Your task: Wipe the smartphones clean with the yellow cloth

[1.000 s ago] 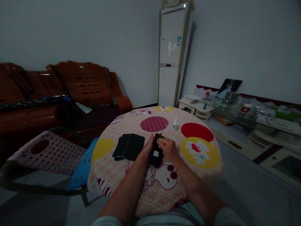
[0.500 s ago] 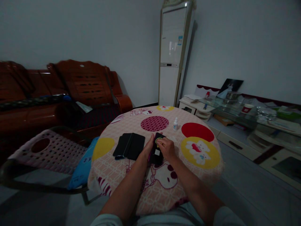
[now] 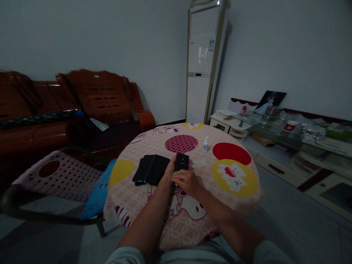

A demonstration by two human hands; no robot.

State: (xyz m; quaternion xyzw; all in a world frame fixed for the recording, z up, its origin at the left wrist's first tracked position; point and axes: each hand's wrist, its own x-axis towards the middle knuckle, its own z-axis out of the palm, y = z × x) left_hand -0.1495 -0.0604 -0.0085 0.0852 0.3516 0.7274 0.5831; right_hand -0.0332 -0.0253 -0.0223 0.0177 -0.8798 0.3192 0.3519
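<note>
Left hand: I see my left hand point(image 3: 168, 172) wrapped around the left edge of a black phone point(image 3: 181, 162), holding it just above the table.
Right hand: my right hand point(image 3: 187, 180) is closed over the phone's near end, fingertips pinching a small greenish pad point(image 3: 175, 174) against it.
Phone: dark, lengthwise away from me, far end free of both hands, over the middle of the round table point(image 3: 236, 205).
Tablecloth: pink check with cartoon cats and red, yellow and maroon circles.
Black cases: two flat black pieces point(image 3: 150, 169) lie overlapping just left of my left hand, on the cloth.
Bottle: a small white dropper bottle point(image 3: 205, 144) stands upright beyond the phone, near the red circle.
Left of the table: a pink perforated plastic chair point(image 3: 55, 174) and a blue cushion point(image 3: 96, 196) at the table's edge.
Behind: a carved wooden sofa point(image 3: 90, 102), a tall white standing air conditioner point(image 3: 202, 62).
</note>
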